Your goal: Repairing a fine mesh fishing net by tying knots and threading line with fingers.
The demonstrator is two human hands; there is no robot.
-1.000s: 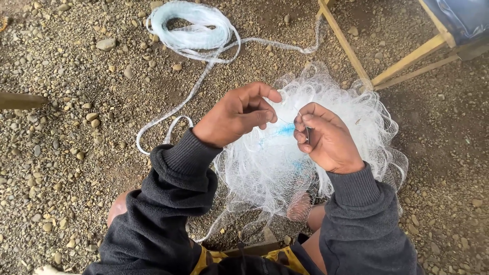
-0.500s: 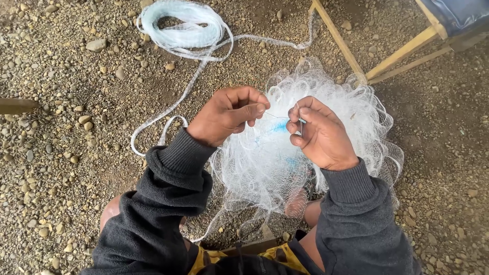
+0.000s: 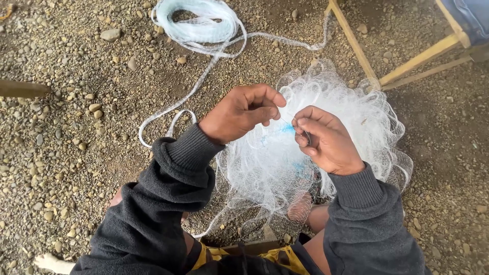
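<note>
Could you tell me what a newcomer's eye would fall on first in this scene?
First, the frothy white fishing net bunched at centre right, with the left hand and right hand pinching its mesh in a close grip. Next, the pale coil of netting at the top, trailing a strand across the gravel ground.

Packages, labels, signs, screens: none in view.
</note>
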